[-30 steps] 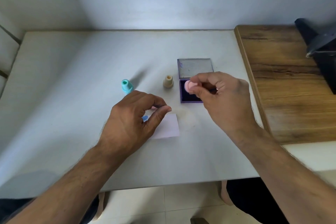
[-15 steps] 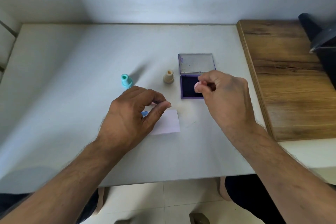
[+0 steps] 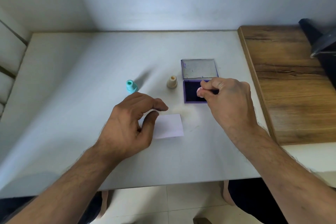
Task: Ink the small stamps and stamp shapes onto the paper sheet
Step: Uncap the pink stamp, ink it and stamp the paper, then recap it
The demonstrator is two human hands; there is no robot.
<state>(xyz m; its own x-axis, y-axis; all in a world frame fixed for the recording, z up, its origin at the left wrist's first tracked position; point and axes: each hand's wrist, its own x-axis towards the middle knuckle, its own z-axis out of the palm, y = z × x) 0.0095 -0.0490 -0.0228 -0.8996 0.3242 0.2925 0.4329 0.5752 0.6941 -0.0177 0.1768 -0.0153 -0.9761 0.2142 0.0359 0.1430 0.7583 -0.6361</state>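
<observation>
Now inking the small pink stamp [image 3: 199, 90] on the open purple ink pad [image 3: 192, 92].

I see my right hand [image 3: 227, 100] pinching it against the dark pad. My left hand [image 3: 131, 125], fingers loosely curled and empty, rests at the small white paper sheet [image 3: 169, 126]. Its visible part looks blank; I judge nearly all stamping remains, the teal plastic stamp [image 3: 131, 86] and beige stamp [image 3: 172, 82] included.

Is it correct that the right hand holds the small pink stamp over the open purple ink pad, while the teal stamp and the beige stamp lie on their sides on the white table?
Not fully. In the head view the small teal stamp and the small beige stamp stand upright, not on their sides, on the white table. The rest is right: the right hand holds the small pink stamp over the open purple ink pad.
</observation>
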